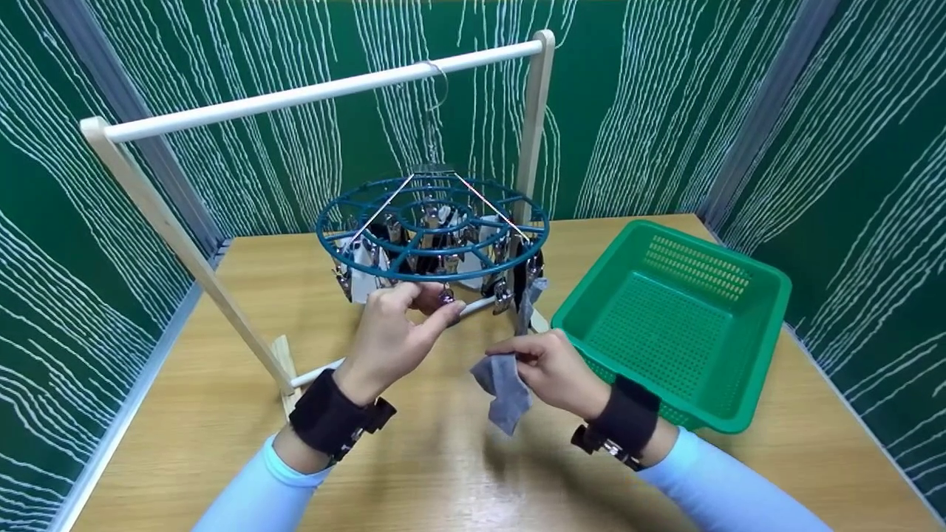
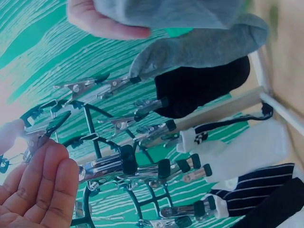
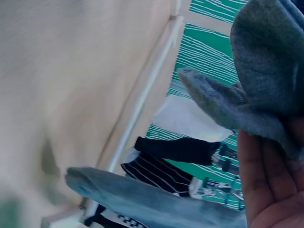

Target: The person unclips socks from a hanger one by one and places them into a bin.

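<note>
My left hand (image 1: 388,336) pinches a metal clip (image 2: 40,130) between thumb and fingers, at the front rim of the round blue-green hanging rack (image 1: 432,275). Lower and to the right, my right hand (image 1: 562,373) holds a grey sock (image 1: 508,395) that droops from its fingers. Another grey sock (image 2: 199,50) hangs clipped on the rack's right side, just beyond that hand. Beside it in the left wrist view hangs a black sock (image 2: 204,88). White socks (image 2: 251,147) and a dark striped sock (image 2: 256,185) hang from other clips.
The rack hangs by a hook (image 1: 443,81) from the white rod (image 1: 318,94) of a wooden stand (image 1: 185,244). A green basket (image 1: 768,318) with perforated walls stands at the right on the wooden table (image 1: 414,473). Green walls with white lines surround the table.
</note>
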A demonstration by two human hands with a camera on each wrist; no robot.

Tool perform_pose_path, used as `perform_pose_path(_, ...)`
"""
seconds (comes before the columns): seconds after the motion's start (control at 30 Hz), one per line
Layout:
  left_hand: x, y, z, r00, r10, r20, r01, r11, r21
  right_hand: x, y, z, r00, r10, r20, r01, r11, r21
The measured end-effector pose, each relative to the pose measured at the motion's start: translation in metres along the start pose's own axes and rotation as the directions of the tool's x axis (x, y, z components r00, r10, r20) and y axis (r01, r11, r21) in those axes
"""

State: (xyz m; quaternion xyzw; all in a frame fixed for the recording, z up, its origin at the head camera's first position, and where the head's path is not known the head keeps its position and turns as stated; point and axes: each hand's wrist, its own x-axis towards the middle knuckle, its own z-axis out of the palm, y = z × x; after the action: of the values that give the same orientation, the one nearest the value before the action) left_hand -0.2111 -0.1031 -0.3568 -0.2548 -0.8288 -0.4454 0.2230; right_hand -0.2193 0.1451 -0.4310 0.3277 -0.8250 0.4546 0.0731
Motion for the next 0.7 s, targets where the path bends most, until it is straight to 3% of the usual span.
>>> perform_pose_path(0.27, -0.001, -0.001, 0.0, 1.0, -0.007, -0.019, 0.007, 1.0, 0.006, 0.002, -0.022, -0.033, 0.998, 0.061, -0.017, -0.062, 0.998, -0.023)
perform_pose_path(0.37, -0.001, -0.001, 0.0, 1.0, 0.0, -0.024, 0.0, 1.0, -0.004, 0.004, -0.024, -0.047, 0.998, 0.045, -0.05, -0.048, 0.997, -0.059)
perform_pose_path(0.5, -0.001, -0.001, 0.0, 1.0, -0.007, -0.022, 0.007, 1.0, -0.026, 0.008, -0.022, -0.064, 0.992, -0.034, -0.123, 0.019, 0.992, -0.124)
perform_pose_path(0.7, -0.002, -0.004, 0.002, 1.0, -0.013, -0.022, 0.013, 1.0, -0.017, 0.013, -0.019, -0.089, 0.98, -0.015, -0.199, -0.022, 0.983, -0.182)
